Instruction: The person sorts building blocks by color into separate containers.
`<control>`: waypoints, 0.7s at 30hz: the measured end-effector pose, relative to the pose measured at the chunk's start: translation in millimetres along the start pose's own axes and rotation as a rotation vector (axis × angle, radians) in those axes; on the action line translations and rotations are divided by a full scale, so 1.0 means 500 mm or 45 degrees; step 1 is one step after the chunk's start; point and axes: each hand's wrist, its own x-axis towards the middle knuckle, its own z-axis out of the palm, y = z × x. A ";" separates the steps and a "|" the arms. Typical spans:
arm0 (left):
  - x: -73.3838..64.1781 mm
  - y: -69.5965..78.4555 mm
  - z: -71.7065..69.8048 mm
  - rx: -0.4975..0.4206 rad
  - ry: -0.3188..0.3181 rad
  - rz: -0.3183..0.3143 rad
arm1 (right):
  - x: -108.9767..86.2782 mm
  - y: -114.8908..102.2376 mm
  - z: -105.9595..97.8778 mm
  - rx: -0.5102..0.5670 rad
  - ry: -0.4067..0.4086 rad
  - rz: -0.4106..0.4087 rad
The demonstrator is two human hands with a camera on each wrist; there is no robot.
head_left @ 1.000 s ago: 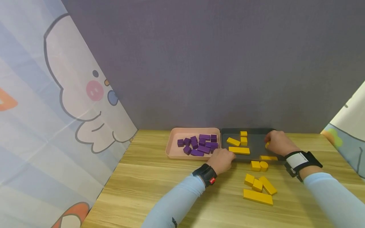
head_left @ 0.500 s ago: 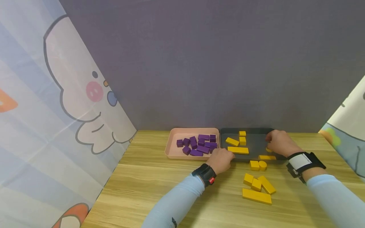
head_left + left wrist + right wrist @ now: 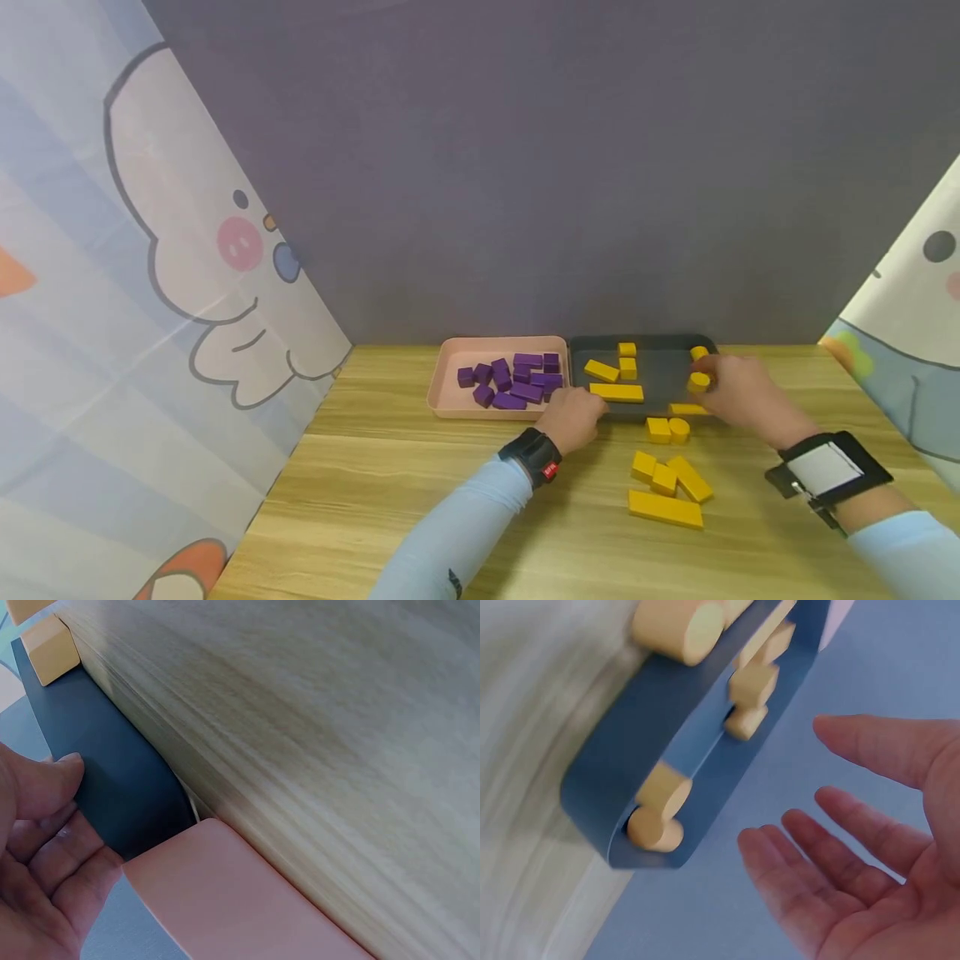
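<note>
My left hand [image 3: 573, 417] grips the near rim of the dark grey tray [image 3: 663, 367] at its left corner; in the left wrist view the thumb lies on the tray's outer wall [image 3: 127, 765]. At the tray's right end is my right hand [image 3: 742, 398]. Its fingers [image 3: 780, 889] are spread with nothing between them in the right wrist view. Close by them in the tray are a yellow cylinder [image 3: 698, 382] and another yellow round block [image 3: 699, 353]. The tray also holds a long yellow block [image 3: 617, 392], a shorter one [image 3: 602, 371] and yellow cubes [image 3: 627, 368].
A pink tray [image 3: 442, 383] with several purple blocks [image 3: 527, 392] adjoins the dark tray's left side. In front, on the wooden table [image 3: 375, 483], lie several yellow blocks, among them a cylinder [image 3: 678, 430] and a long block [image 3: 665, 508]. A grey wall [image 3: 480, 183] rises behind.
My right hand has loosened and drawn back to the right, leaving the yellow cylinder in the tray. The left hand stays on the tray's rim. The head view has shifted slightly.
</note>
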 end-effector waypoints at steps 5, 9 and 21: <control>0.000 0.000 -0.005 -0.009 -0.029 -0.018 | -0.054 -0.034 0.010 0.037 -0.047 -0.018; -0.002 0.001 -0.011 -0.013 -0.037 -0.026 | -0.089 -0.059 0.023 0.065 -0.159 -0.035; -0.006 0.002 -0.005 0.002 0.007 -0.020 | -0.129 -0.078 0.074 0.139 -0.332 -0.002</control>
